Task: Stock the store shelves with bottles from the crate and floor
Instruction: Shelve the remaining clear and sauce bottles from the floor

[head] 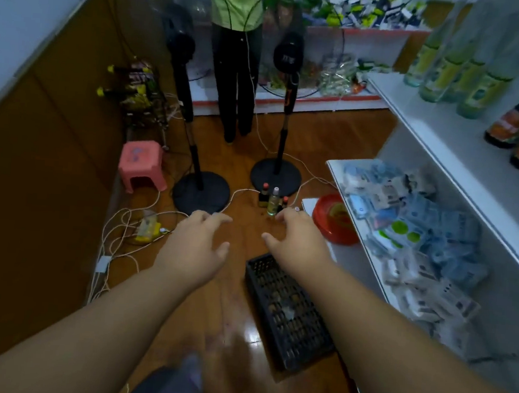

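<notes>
Three small bottles stand together on the wooden floor: a dark one with a red cap (264, 194), a clear one with a pale cap (273, 203) and another dark one (284, 203) half hidden behind it. My right hand (298, 234) hovers just in front of them, fingers spread, holding nothing. My left hand (194, 244) is out beside it, also open and empty. A black lattice crate (287, 311) lies on the floor under my right forearm; it looks empty. On the white top shelf (441, 129) at the right stand green-labelled clear bottles (445, 71) and dark orange-labelled bottles (515, 125).
The middle shelf (336, 171) holds several packets, and a red bowl (336, 220) sits on the lower shelf. Two black fan stands (201, 195) (275, 176) rise from the floor with white cables (120, 232) trailing left. A pink stool (142, 163) and a person's legs (237, 102) lie beyond.
</notes>
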`<action>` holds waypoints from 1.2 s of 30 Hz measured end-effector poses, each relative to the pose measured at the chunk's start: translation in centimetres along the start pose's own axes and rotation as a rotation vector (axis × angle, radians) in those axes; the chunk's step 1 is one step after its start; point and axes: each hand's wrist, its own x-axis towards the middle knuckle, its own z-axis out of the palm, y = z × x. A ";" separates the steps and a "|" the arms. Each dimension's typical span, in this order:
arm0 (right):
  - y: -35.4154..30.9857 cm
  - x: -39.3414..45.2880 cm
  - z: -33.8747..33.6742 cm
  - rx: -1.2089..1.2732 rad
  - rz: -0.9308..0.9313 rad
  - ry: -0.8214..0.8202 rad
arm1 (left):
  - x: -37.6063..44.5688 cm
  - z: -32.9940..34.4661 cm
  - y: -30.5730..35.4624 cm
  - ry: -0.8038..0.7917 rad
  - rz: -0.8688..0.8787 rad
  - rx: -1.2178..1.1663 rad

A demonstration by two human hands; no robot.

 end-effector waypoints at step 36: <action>31.5 61.0 31.5 0.014 0.799 -0.008 | 72.6 47.0 -13.9 -0.704 0.516 0.127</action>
